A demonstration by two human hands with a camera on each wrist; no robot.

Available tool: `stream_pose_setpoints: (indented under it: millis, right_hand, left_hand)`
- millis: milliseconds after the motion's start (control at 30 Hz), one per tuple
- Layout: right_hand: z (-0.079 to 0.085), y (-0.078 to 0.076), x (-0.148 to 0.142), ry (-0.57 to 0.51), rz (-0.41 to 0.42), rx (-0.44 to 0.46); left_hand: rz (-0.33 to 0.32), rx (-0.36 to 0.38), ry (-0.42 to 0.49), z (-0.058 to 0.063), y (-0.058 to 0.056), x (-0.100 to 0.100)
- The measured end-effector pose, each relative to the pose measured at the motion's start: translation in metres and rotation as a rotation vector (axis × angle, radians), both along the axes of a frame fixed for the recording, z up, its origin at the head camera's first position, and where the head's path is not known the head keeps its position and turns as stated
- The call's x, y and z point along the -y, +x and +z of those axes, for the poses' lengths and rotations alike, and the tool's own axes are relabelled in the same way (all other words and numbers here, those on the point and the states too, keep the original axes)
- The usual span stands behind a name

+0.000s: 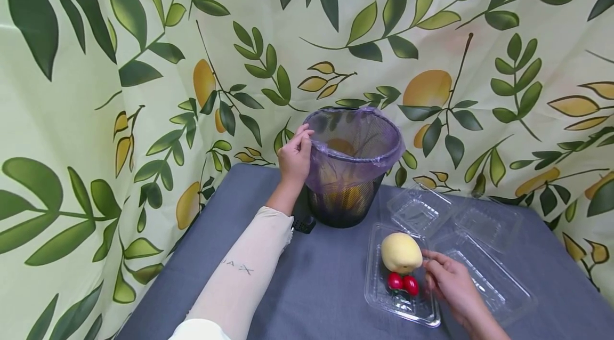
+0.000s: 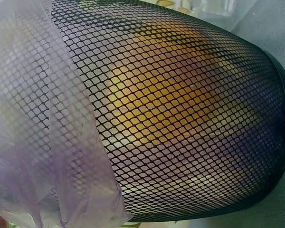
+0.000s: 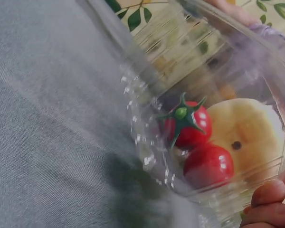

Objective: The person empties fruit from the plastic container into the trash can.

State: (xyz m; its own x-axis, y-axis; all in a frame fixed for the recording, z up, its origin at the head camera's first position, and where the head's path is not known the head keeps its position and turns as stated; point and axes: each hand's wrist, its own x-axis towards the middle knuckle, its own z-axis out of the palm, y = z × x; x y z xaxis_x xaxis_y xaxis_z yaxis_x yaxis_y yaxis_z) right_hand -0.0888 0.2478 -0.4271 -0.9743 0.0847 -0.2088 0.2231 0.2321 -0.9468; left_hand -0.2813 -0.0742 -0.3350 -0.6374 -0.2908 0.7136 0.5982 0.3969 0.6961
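My left hand holds the left rim of a black mesh wastebasket, fingers over its edge. A thin purple bag lines the basket and folds over its rim. Orange-yellow shapes show through the mesh in the left wrist view. At the right, my right hand pinches the side of a clear plastic container. Inside lie a pale yellow round fruit and two red cherry tomatoes, one with a green stem top. The right wrist view shows the container tilted.
Other clear plastic containers lie on the grey-covered table behind and right of the right hand. A small black object sits beside the basket's base. Leaf-patterned cloth hangs around the table's back and left.
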Motion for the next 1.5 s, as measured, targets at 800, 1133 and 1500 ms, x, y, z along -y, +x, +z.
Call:
stream_pose_setpoints:
  millis: [800, 1133, 1500]
  right_hand:
    - [0.038, -0.006, -0.019, 0.012, -0.053, 0.012]
    - [0.060, -0.010, -0.036, 0.089, -0.077, 0.002]
    - [0.079, -0.016, -0.051, 0.049, -0.111, -0.032]
  left_hand:
    - [0.000, -0.019, -0.001, 0.000, 0.000, 0.000]
    - [0.000, 0.000, 0.005, 0.000, 0.001, 0.000]
    - [-0.005, -0.023, 0.010, -0.001, 0.000, 0.000]
